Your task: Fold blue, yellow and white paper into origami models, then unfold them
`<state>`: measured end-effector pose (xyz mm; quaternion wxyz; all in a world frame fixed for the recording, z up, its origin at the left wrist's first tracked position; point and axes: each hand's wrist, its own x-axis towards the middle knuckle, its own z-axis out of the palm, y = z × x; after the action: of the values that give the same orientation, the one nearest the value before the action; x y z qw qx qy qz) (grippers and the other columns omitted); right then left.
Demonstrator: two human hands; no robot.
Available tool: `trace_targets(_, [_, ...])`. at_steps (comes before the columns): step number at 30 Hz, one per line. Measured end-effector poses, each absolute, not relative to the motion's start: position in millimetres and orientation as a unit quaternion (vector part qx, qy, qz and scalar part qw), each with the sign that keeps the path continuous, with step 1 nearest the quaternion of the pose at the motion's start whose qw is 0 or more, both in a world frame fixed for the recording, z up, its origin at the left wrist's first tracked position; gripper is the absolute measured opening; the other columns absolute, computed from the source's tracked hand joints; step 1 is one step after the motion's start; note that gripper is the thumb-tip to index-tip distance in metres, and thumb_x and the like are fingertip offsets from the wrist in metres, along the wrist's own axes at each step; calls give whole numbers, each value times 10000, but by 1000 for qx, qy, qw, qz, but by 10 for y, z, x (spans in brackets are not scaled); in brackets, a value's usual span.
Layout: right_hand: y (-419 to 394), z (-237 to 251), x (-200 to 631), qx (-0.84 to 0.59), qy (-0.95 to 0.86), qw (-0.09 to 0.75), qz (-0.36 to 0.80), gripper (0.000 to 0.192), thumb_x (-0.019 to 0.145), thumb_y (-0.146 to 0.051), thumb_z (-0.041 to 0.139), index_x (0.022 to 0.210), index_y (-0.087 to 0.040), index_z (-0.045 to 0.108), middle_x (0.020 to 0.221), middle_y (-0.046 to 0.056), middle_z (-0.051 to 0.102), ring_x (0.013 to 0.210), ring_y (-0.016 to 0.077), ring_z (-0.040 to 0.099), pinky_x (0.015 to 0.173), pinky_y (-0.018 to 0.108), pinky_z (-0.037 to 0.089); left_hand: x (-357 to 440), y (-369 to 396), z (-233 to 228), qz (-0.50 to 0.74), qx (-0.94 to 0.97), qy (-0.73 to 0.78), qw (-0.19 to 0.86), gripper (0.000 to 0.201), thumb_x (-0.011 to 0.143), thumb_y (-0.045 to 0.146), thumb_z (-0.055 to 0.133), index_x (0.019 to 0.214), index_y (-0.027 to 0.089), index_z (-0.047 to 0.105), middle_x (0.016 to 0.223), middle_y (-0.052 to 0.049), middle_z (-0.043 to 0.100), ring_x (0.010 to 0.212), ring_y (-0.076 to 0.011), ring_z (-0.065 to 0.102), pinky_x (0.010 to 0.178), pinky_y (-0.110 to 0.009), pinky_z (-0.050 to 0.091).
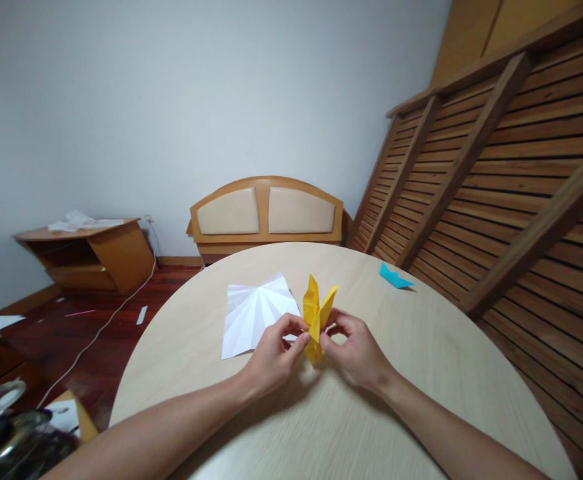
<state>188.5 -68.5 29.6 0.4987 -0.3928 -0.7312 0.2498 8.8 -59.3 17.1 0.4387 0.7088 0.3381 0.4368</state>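
Observation:
Between my two hands, above the middle of the round table, is a yellow folded paper figure (314,319) with several pointed flaps sticking up and down. My left hand (280,345) pinches its left side between thumb and fingers. On the other side, the thumb and fingers of my right hand (354,348) are closed on its right edge. A creased white sheet of paper (256,313), with folds fanning out from its far edge, lies just beyond my left hand. Farther off to the right sits a small blue paper boat (395,277).
The pale round table (421,373) fills the foreground. Slatted wooden panels (536,173) lean along the right. A padded headboard (266,210) stands behind the table. At left are a low cabinet (116,257) with papers, a cable on the floor, and a glass pot (21,440).

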Motion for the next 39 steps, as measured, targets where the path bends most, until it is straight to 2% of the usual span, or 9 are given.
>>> trace_targets(8, [-730, 289, 1881, -369, -739, 496, 268, 255, 785, -141, 565, 998, -177, 700, 971, 68, 752, 841, 201, 700, 801, 336, 568, 73, -471, 102, 484, 616, 290, 550, 526, 849, 533, 687, 1184, 219, 429, 998, -62, 618, 863, -174, 601, 594, -218, 457])
trace_targets(12, [-735, 297, 1894, -374, -745, 502, 230, 187, 801, -163, 567, 947, -184, 682, 917, 60, 735, 814, 198, 680, 770, 330, 556, 74, -432, 133, 483, 631, 304, 525, 485, 817, 571, 698, 1028, 166, 535, 971, -78, 617, 778, -158, 581, 539, -208, 432])
trace_targets(15, [-733, 309, 1916, -369, -753, 513, 182, 91, 828, -178, 566, 872, -195, 644, 887, 47, 696, 821, 193, 655, 764, 325, 536, 64, -421, 148, 489, 623, 316, 523, 498, 793, 586, 711, 1004, 165, 548, 1003, -76, 620, 748, -146, 579, 511, -198, 422])
trace_targets(18, [-732, 318, 1929, -346, -769, 514, 158, 118, 853, -158, 542, 837, -206, 649, 1006, 69, 678, 956, 210, 650, 847, 354, 526, 45, -414, 146, 481, 626, 321, 522, 490, 777, 569, 733, 989, 164, 556, 969, -71, 632, 770, -159, 591, 515, -199, 424])
trace_targets(23, [-733, 298, 1894, -347, -777, 507, 134, 142, 865, -138, 561, 872, -227, 672, 1178, 83, 645, 1139, 232, 613, 952, 401, 509, 64, -440, 168, 471, 646, 295, 523, 451, 772, 538, 754, 957, 156, 602, 953, -87, 678, 837, -192, 629, 710, -294, 493])
trace_targets(26, [-720, 266, 1869, -362, -760, 520, 146, 116, 857, -153, 600, 931, -228, 648, 1171, 81, 660, 1111, 228, 628, 874, 372, 545, 94, -470, 195, 460, 650, 276, 539, 458, 758, 528, 773, 988, 163, 620, 1002, -108, 695, 897, -220, 642, 777, -333, 498])
trace_targets(32, [-684, 248, 1866, -382, -717, 528, 246, 105, 913, -259, 593, 975, -200, 654, 953, 62, 723, 802, 179, 696, 746, 327, 586, 79, -440, 149, 456, 622, 239, 590, 532, 694, 500, 844, 1048, 163, 632, 1018, -117, 694, 874, -215, 644, 780, -342, 500])
trace_targets(36, [-674, 252, 1866, -380, -706, 533, 270, 116, 917, -292, 606, 947, -201, 671, 944, 55, 726, 782, 176, 698, 722, 313, 589, 40, -401, 122, 446, 611, 233, 611, 474, 710, 476, 842, 1005, 161, 647, 956, -99, 684, 808, -193, 631, 692, -312, 488])
trace_targets(39, [-667, 244, 1868, -374, -710, 540, 253, 111, 922, -277, 600, 958, -209, 679, 950, 52, 720, 802, 179, 698, 734, 319, 587, 31, -393, 130, 438, 611, 217, 623, 478, 715, 469, 842, 1023, 154, 658, 963, -99, 688, 862, -208, 643, 784, -349, 503])
